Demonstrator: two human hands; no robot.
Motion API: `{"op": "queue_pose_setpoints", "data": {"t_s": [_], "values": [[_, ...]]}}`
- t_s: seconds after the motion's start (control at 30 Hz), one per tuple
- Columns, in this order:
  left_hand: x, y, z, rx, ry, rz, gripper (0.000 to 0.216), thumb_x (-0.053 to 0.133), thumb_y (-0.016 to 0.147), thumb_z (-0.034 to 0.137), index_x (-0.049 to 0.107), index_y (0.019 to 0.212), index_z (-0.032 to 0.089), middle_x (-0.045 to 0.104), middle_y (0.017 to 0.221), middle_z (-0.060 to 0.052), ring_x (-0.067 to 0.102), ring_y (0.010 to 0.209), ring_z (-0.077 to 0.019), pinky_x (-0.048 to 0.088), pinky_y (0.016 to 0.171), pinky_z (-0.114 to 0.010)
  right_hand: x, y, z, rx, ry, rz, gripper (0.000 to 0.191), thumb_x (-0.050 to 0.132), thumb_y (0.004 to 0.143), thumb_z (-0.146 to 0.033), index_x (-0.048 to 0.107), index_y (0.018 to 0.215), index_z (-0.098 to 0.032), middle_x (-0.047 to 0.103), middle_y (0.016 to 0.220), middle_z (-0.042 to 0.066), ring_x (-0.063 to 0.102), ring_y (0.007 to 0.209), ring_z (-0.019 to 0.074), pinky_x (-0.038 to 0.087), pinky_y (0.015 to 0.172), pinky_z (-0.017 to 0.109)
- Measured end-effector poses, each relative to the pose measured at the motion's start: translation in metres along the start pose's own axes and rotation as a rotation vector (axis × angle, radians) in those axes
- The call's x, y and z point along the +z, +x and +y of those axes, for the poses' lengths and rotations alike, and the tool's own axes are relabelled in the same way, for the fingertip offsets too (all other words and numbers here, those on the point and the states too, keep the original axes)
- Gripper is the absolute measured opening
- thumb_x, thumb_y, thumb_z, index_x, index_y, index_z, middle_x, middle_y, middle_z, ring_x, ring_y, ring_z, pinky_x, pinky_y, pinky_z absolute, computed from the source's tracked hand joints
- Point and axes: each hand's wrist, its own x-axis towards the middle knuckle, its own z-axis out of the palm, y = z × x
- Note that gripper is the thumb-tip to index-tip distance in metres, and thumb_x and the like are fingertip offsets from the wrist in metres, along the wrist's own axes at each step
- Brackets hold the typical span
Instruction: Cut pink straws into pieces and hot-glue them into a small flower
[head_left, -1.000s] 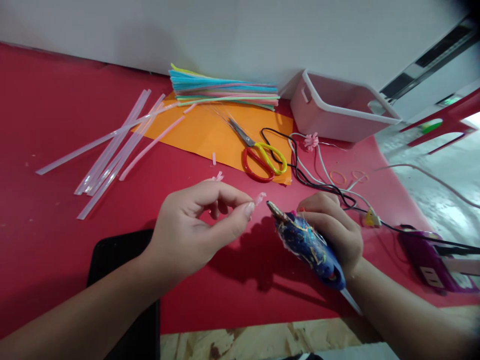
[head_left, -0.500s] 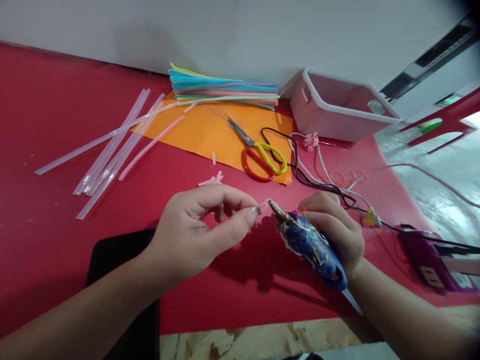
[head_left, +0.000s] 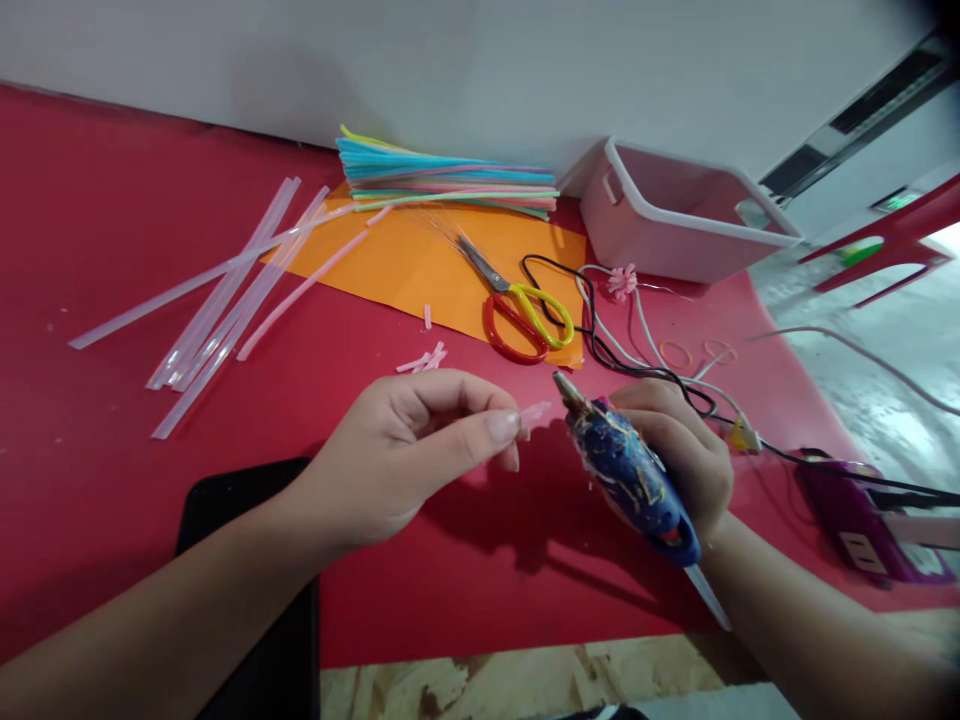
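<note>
Pinching a short pink straw piece (head_left: 535, 411) between thumb and forefinger, the left hand (head_left: 405, 450) is holding it out sideways above the red table cover (head_left: 112, 200), its free end exposed toward the nozzle. The right hand (head_left: 686, 460) is wrapping firmly around a blue glue gun (head_left: 634, 475), tilting the tip up and just beside that end, not quite touching it. More pink straw scraps (head_left: 424, 360) are lying behind the fingers, near red-and-yellow scissors (head_left: 521, 310) resting on orange paper (head_left: 405, 265). Clear glue sticks (head_left: 217, 300) are lying well apart to the left, within easy reach.
</note>
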Motion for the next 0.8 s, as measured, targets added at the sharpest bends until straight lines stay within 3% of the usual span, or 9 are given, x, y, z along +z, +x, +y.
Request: {"op": "queue_pose_setpoints", "data": {"t_s": [0.43, 0.8], "values": [[-0.0033, 0.0011, -0.0032, -0.059, -0.112, -0.017, 0.018, 0.071, 0.091, 0.023, 0.074, 0.073, 0.02, 0.071, 0.072, 0.002, 0.059, 0.065, -0.0095, 0.047, 0.067, -0.021, -0.0039, 0.0029, 0.0019, -0.044, 0.001, -0.014, 0.014, 0.056, 0.1, -0.026, 0.07, 0.099, -0.023, 0.063, 0.079, 0.004, 0.062, 0.072, 0.0217, 0.047, 0.07, 0.042], [-0.0078, 0.0015, -0.0066, -0.334, -0.46, -0.276, 0.016, 0.075, 0.087, 0.025, 0.071, 0.075, 0.015, 0.058, 0.064, 0.0, 0.05, 0.066, -0.0115, 0.042, 0.066, -0.02, -0.0036, 0.0033, 0.0004, -0.062, -0.01, -0.04, 0.016, 0.055, 0.101, -0.027, 0.07, 0.098, -0.023, 0.063, 0.078, 0.004, 0.062, 0.073, 0.021, 0.048, 0.071, 0.041]]}}
